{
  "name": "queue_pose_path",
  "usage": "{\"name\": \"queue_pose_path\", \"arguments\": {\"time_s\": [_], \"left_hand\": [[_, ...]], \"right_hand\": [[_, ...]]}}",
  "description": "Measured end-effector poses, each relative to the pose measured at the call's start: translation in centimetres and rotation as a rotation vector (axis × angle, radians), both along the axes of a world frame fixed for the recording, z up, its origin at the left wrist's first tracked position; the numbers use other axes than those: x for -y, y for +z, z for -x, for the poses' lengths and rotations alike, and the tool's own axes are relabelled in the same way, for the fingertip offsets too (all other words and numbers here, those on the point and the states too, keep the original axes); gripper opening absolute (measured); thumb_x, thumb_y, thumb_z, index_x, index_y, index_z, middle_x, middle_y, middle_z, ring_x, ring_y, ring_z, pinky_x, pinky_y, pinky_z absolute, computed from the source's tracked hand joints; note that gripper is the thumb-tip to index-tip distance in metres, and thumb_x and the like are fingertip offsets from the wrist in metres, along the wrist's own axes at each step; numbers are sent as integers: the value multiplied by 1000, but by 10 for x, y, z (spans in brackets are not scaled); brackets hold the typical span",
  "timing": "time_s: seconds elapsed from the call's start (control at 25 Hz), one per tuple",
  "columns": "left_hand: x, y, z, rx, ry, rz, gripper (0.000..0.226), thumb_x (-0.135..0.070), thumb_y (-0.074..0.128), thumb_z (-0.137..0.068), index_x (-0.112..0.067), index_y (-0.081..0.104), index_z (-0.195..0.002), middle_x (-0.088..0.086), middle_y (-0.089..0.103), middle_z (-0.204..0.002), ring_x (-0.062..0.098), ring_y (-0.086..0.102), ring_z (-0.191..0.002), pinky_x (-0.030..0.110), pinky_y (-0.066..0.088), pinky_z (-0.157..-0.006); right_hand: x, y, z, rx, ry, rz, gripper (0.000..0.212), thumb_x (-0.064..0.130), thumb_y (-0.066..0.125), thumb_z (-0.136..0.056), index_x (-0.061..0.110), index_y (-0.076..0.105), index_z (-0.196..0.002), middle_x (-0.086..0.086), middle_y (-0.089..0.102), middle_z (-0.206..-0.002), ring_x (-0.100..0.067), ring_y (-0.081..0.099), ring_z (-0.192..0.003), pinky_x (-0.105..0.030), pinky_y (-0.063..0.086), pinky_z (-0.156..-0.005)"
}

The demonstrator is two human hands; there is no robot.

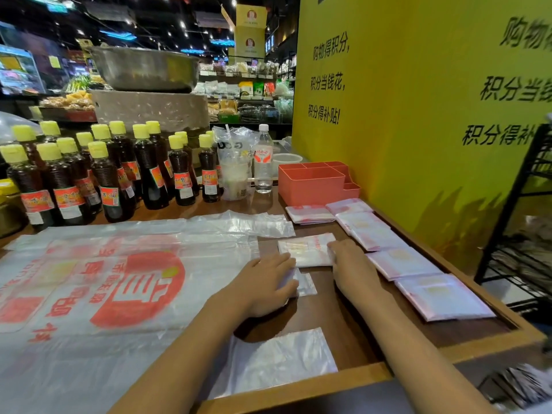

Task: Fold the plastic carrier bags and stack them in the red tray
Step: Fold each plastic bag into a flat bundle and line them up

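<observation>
A small folded carrier bag (304, 249) lies on the brown table between my hands. My left hand (265, 282) presses flat on its left end and on a loose plastic flap (306, 286). My right hand (349, 264) grips the bag's right edge, fingers curled over it. A stack of unfolded bags with red print (104, 282) covers the left of the table. Several folded bags (403, 261) lie in a row along the right rim. The red tray (313, 182), with compartments, stands behind them and looks bare inside.
Dark sauce bottles with yellow caps (104, 174) crowd the back left. A bagged drink cup (236, 171) and a water bottle (263, 162) stand beside the tray. A yellow wall (418, 115) rises at the right. The table has a raised wooden rim (490, 342).
</observation>
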State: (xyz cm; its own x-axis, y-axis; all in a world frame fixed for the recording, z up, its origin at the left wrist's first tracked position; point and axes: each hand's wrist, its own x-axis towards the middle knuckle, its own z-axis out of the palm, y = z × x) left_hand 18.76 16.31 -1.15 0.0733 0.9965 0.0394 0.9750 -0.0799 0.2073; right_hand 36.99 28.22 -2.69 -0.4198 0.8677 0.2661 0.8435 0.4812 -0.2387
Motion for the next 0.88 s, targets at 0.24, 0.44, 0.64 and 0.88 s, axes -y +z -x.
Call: {"name": "queue_pose_path", "arguments": {"time_s": [0.24,0.44,0.64,0.88], "left_hand": [[-6,-12,2,8,-8,-9,61,-50,26,-105,-28,10,-160,-7,8,-167,10,12,-152,33,10,-124],[-5,-13,7,-19,47,-37,64,-52,23,-105,-27,3,-160,-8,3,-167,9,7,-152,34,5,-123],[-3,-16,9,-66,40,10,61,-51,19,-105,-25,9,-160,-8,5,-167,7,1,-153,36,1,-124],[-6,-15,11,-52,42,14,61,-51,22,-105,-26,11,-160,-8,6,-167,8,3,-153,38,3,-125]], "right_hand": [[24,16,13,-32,141,-158,36,11,51,-94,18,65,-127,-3,59,-127,-25,53,-118,-39,46,-94],[33,9,18,55,232,16,41,40,35,-104,24,60,-132,3,58,-130,-19,52,-116,-39,46,-95],[10,2,16,124,147,77,54,44,28,-106,23,35,-154,2,34,-160,-17,26,-149,-43,18,-121],[-11,0,23,171,89,132,60,48,22,-106,23,18,-160,1,15,-167,-19,9,-154,-49,4,-123]]}}
